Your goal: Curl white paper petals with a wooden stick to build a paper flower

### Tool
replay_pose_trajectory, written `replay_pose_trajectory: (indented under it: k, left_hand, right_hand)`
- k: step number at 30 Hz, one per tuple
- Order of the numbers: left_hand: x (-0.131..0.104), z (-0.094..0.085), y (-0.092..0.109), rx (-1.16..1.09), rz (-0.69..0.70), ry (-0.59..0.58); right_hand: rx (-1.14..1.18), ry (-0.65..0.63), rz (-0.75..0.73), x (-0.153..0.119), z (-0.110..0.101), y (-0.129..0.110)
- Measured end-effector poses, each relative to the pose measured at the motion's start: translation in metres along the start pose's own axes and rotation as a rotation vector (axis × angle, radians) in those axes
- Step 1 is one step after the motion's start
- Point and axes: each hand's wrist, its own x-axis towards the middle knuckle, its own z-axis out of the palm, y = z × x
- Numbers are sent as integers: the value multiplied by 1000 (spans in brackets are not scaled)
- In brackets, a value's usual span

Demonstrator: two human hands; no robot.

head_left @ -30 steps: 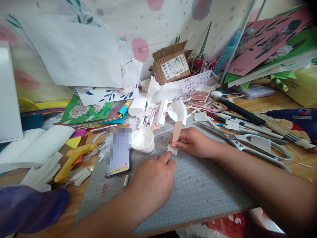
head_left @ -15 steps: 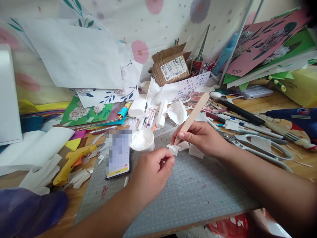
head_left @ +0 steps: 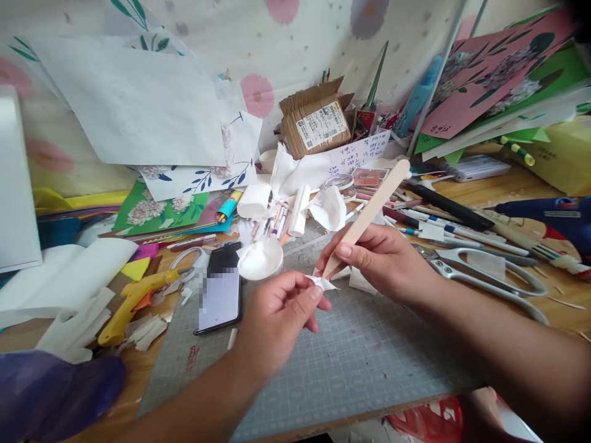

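My right hand [head_left: 378, 258] grips a flat wooden craft stick [head_left: 369, 212], its upper end slanting up to the right. The stick's lower end meets a small piece of white paper [head_left: 325, 283]. Between thumb and fingers, my left hand [head_left: 281, 314] pinches the near side of that paper. Both hands are over a grey cutting mat [head_left: 360, 363]. Just beyond my left hand stands a paper cup [head_left: 263, 261] with white stuff in it. More white paper scraps [head_left: 361, 280] lie by my right hand, partly hidden by it.
A phone [head_left: 219, 289] lies left of the cup, with a yellow glue gun [head_left: 138, 295] farther left. Large scissors [head_left: 480, 271] and a blue glue gun [head_left: 545, 215] are at the right. Pens, paper rolls and a cardboard box [head_left: 314, 120] crowd the back.
My left hand has moved to the white paper piece and taken hold of it. The paper is lifted and tilted at the stick's end. The phone screen has changed.
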Motion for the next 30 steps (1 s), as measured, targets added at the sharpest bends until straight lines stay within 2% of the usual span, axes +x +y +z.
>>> replay_pose_trajectory:
  k: [9,19,22,24,27,29,30]
  left_hand:
    - [-1,5,-3,-107,-16,-7]
    - [1,6,-2,-76,-9,-2]
    - [-1,7,3,35,33,-26]
    - [-9,4,11,194,132,-55]
    - [-31,-10,17,570,448,-27]
    - [-48,-30,11,829,691,104]
    - [-56,-42,4,917,713,194]
  right_hand:
    - [45,3,15,-4,-2,2]
    - [34,17,38,-3,-1,1]
    - [15,43,36,-1,-3,2]
    - [4,64,25,0,-7,4]
    - [-28,99,11,2,-13,8]
    - [-36,111,5,3,-17,10]
    - [-39,114,4,3,-18,10]
